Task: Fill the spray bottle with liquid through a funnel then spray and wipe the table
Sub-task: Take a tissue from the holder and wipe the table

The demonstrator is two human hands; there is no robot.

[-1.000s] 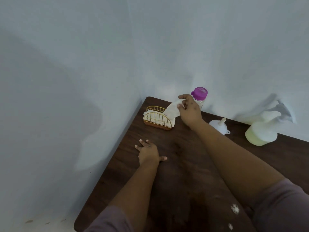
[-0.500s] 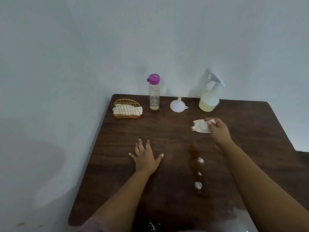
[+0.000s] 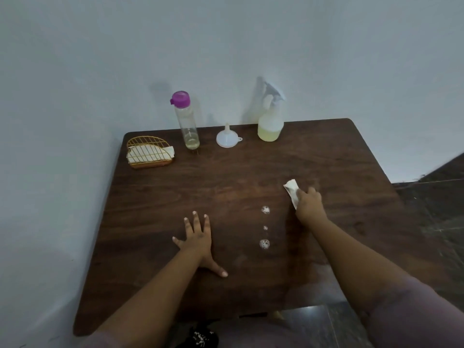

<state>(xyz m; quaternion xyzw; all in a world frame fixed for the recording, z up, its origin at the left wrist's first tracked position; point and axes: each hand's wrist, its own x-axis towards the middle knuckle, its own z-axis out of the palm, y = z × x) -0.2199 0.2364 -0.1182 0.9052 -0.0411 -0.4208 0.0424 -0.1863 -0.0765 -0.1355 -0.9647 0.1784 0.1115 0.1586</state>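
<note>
Head view: a tissue (image 3: 292, 193) is gripped by the right hand (image 3: 309, 206) on the desk (image 3: 226, 182) beside foam spots (image 3: 265, 226); the left hand (image 3: 198, 241) is laid flat, fingers (image 3: 195, 221) spread wide.

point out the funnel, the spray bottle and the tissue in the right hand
funnel (image 3: 228, 140): head view, on the white cone, which lies mouth down.
spray bottle (image 3: 270, 126): head view, on its body, above the yellowish liquid.
tissue (image 3: 292, 189): head view, on the part showing past the right hand's fingers.
</note>
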